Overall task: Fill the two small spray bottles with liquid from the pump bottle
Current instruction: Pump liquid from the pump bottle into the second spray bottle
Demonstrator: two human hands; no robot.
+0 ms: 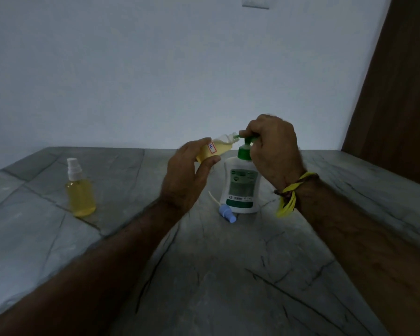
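The tilted spray bottle (212, 149) is gripped by the left hand (187, 170), the pump head (247, 139) pressed by the right hand (272, 151); liquid could be spilled (nozzle at three o'clock misaligned).

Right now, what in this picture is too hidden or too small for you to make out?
Head view only:
- Pump head: mostly covered by the right hand, so whether it is pressed down is unclear.
- Held bottle: its lower part is hidden by the left hand; any liquid flowing at its mouth is too small to see.
- Pump bottle label: text too small and dim to read.
- Blue sprayer: its tube runs behind the pump bottle.
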